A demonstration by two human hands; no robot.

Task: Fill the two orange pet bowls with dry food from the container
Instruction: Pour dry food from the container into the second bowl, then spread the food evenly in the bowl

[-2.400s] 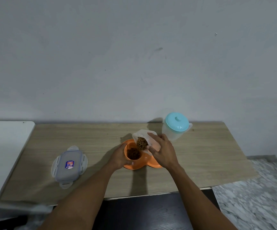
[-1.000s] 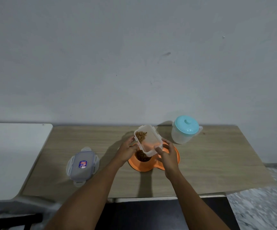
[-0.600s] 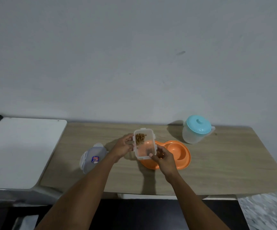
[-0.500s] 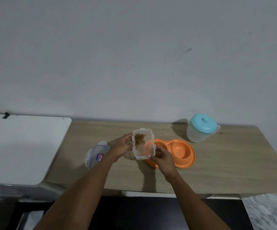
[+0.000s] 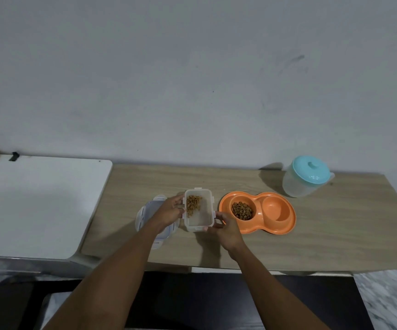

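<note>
Now | container (image 5: 198, 219), little kibble (image 5: 193, 204) inside, just left of orange double bowl (image 5: 264, 226) | left hand (image 5: 169, 211) grips its left wall, right hand (image 5: 223, 228) grips its near-right corner | bowl's left well (image 5: 241, 210) holds kibble | lid (image 5: 145, 215) farther left, jug (image 5: 304, 178) behind-right

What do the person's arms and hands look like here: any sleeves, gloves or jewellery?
Both are bare: the left hand and the right hand wear no gloves. The left forearm and right forearm are uncovered to the frame's lower edge, with no sleeve showing. No watch, bracelet or band at either wrist. Rings are too small to tell.
</note>
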